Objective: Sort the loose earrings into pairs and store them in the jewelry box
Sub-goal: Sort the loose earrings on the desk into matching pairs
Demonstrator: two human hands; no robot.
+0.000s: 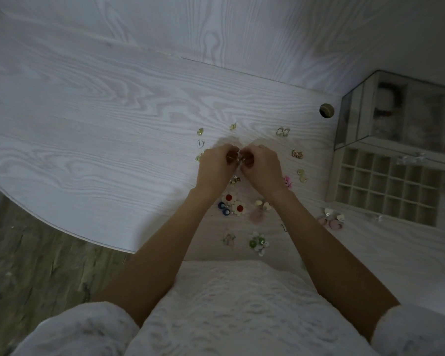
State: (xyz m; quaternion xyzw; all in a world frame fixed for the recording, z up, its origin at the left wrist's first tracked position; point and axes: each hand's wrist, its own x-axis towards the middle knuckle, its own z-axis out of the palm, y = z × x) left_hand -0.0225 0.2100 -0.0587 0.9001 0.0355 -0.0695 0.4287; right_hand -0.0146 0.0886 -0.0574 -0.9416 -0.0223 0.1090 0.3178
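Above the table [100,104], both hands' fingers [229,156] pinching small earrings [238,158] between them.

Both hands [239,163] pinch small earrings [238,158] above the table [100,104]
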